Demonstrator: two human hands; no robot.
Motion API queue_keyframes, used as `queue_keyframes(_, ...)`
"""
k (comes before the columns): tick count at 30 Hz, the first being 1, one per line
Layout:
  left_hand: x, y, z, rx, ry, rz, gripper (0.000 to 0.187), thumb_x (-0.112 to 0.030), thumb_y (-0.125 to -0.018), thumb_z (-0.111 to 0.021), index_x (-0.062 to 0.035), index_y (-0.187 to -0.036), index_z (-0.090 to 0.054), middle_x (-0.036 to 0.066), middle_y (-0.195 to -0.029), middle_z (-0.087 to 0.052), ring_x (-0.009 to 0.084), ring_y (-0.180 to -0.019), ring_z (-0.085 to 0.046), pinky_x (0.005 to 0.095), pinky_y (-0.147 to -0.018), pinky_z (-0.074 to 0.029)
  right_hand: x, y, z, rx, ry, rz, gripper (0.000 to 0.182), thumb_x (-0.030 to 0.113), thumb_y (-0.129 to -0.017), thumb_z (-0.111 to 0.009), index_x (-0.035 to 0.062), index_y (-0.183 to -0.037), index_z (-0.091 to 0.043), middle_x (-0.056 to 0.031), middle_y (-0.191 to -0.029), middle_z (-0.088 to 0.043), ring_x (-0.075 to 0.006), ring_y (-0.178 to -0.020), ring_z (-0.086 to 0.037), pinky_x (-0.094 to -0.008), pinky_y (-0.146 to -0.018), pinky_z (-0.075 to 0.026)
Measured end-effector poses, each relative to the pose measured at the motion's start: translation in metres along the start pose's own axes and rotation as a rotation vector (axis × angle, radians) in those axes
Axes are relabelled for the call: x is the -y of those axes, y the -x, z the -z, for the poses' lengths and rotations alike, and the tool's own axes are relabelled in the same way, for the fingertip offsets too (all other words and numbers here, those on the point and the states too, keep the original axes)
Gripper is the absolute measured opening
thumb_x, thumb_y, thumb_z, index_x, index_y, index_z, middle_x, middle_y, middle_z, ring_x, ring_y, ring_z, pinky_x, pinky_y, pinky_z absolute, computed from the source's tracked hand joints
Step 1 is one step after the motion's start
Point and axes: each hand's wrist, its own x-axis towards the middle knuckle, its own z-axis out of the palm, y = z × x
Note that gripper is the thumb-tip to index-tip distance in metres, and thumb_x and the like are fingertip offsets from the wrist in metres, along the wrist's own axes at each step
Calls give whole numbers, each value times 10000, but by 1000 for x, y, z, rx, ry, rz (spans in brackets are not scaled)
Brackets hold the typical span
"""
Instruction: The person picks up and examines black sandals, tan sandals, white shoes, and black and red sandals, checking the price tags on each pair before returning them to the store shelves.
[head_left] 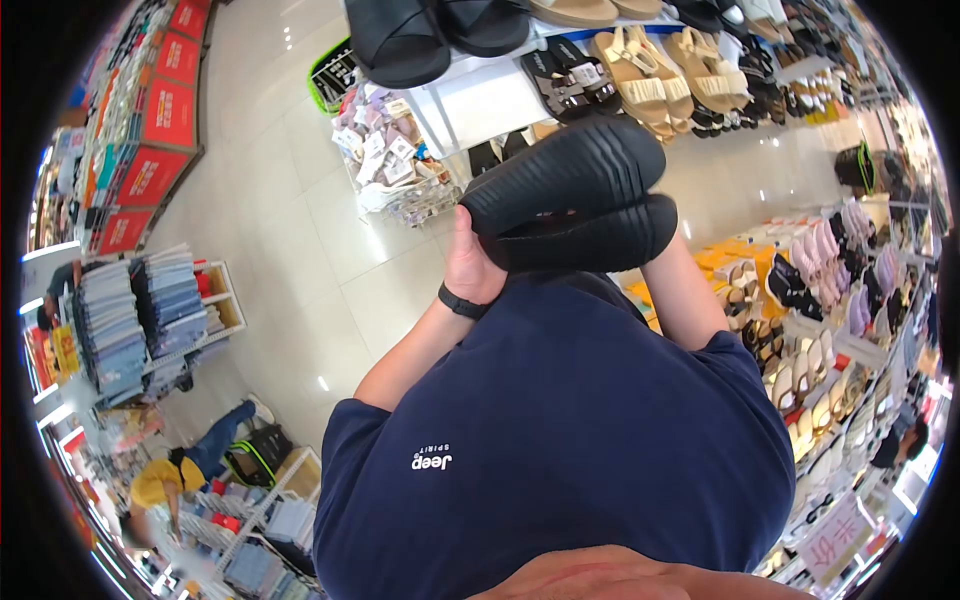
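A pair of black slide sandals [575,180] is held in front of my chest, one lying close along the other, with ridged surfaces toward me. My left hand [474,262], with a black band on the wrist, is closed around their left end, thumb along the edge. From the right, my right forearm [690,295] reaches up behind the other end; the sandals hide that hand and its fingers. Beyond them, a white display shelf [475,108] carries black cross-strap slides [400,40], dark buckled sandals [570,80] and beige strappy sandals [640,75].
A wire bin of tagged goods [395,160] stands beside the shelf. Racks of sandals [800,370] line the right side. Folded jeans [180,310] and red-signed shelving [165,110] are at left. A person in yellow [165,480] bends at lower left near a black-green basket [260,455].
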Motion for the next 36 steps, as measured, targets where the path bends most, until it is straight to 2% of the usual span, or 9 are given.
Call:
queue_keyframes(8,29,-10,-36,329,-193,264,678,-250,-858,-681,-92,-1426,-346,64,-1404,-456,242,-1283,-444,437,-1053,-376,32,9,84,423,-208,138,280,269,-928,-547,22,-1045,-608,-147,-893,-651,-235,-787,-647,-319,-676,-562)
queue_keyframes(11,48,-22,-60,309,-242,359,666,-150,-793,-746,-84,-1360,-402,53,-1271,-527,200,-1168,-532,383,-992,-449,51,9,106,416,-264,253,297,273,-930,-538,12,-1055,-605,-158,-944,-645,-242,-807,-646,-330,-674,-562)
queue_keyframes(14,75,-36,-70,306,-208,466,654,-96,-786,-731,-93,-1354,-407,67,-1248,-538,218,-1150,-548,410,-955,-481,76,10,137,562,-298,148,310,272,-920,-555,8,-1074,-604,-141,-993,-640,-223,-838,-640,-313,-709,-556)
queue_keyframes(17,102,-48,-85,295,-195,525,656,-75,-787,-718,-87,-1361,-401,96,-1279,-530,237,-1168,-543,421,-954,-488,91,-3,174,556,-294,234,312,235,-969,-474,16,-1181,-546,-106,-1107,-586,-178,-1012,-576,-296,-877,-503)
queue_keyframes(23,142,-64,-89,208,-123,552,607,-72,-808,-683,-50,-1351,-414,144,-1310,-513,283,-1180,-545,482,-972,-480,122,-2,193,651,-344,96,307,224,-954,-511,5,-1166,-547,-98,-1107,-585,-176,-1031,-569,-284,-907,-488)
queue_keyframes(27,154,-73,-90,201,-1,527,558,-83,-825,-655,-35,-1335,-432,157,-1308,-512,308,-1184,-540,534,-986,-457,141,-39,210,828,-255,37,242,172,-940,-532,-12,-1089,-584,-126,-987,-631,-235,-930,-627,-337,-872,-530)
queue_keyframes(28,152,-79,-81,231,23,552,549,-94,-831,-638,-39,-1337,-432,176,-1333,-493,348,-1235,-493,599,-1000,-416,143,-35,203,747,-184,143,215,153,-942,-528,-23,-1041,-601,-162,-936,-651,-263,-845,-661,-351,-767,-578)
queue_keyframes(31,143,-77,-88,207,101,542,539,-102,-840,-622,-41,-1340,-429,205,-1364,-462,393,-1277,-443,655,-996,-378,142,-31,171,858,-337,-75,222,156,-948,-522,-27,-1042,-607,-177,-940,-661,-264,-814,-675,-340,-685,-596)
queue_keyframes(36,145,-69,-78,227,125,496,517,-105,-852,-604,-44,-1337,-433,235,-1387,-431,423,-1286,-425,692,-984,-356,132,-45,163,732,-374,-156,243,164,-945,-507,-31,-960,-650,-154,-872,-687,-228,-707,-680,-369,-604,-591)
